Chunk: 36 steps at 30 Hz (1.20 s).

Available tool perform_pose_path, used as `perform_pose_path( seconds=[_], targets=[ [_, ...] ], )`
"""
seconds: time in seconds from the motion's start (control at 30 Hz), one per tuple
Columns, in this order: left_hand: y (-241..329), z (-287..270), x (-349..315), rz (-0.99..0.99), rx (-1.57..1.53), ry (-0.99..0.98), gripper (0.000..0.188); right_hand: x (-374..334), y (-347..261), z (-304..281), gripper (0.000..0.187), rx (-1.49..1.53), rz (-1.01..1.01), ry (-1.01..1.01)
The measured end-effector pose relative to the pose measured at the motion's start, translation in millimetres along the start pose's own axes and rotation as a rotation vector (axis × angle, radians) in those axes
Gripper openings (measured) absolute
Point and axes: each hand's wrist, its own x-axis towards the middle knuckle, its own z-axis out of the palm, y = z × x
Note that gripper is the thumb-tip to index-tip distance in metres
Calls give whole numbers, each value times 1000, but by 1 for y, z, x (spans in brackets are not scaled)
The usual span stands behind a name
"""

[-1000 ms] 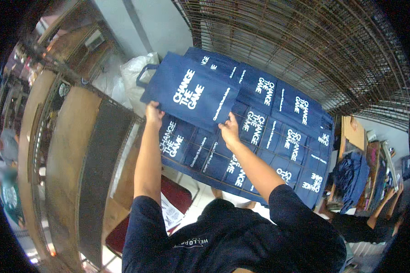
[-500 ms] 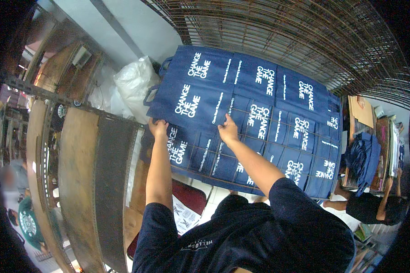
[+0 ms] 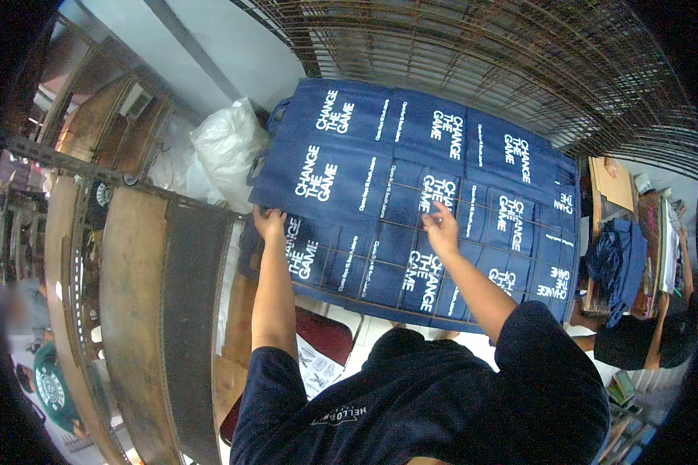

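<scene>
Navy blue tote bags (image 3: 341, 167) with white print lie in overlapping rows on a rusty wire rack (image 3: 399, 227). At the near left, my left hand (image 3: 269, 223) has its fingers curled on the lower edge of a tote bag, near the bag's left corner. My right hand (image 3: 442, 231) is over the middle of the rows, fingers apart and loosely bent, with nothing visible in it. Whether its fingertips touch the bag below, I cannot tell. Wires of the rack cross over the nearer bags.
Empty wire racks (image 3: 473, 39) stand stacked behind. A white plastic bag (image 3: 229, 147) sits at the left beside wooden shelves (image 3: 132, 294). At the right, dark blue cloth (image 3: 619, 263) hangs off a table near another person (image 3: 647, 341). A dark red seat (image 3: 326, 333) is below.
My right hand has come away from the tote bag's right edge and moved right over the rows. My left hand stays at the bag's near left corner.
</scene>
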Motion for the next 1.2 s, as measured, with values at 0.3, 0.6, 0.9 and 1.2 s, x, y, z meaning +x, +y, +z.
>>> perform_pose_path(
  seconds=[0.3,0.6,0.9,1.2],
  targets=[
    [16,-4,-23,58,112,76,70,-22,-12,-109,36,151,182,156],
    [-28,-56,-124,273,93,20,48,-39,37,-181,17,3,67,391],
    [-79,-9,-319,166,201,-383,28,-69,64,-268,5,303,46,373],
    [-138,37,-461,198,381,-892,24,-114,132,-426,5,350,148,635]
  ],
)
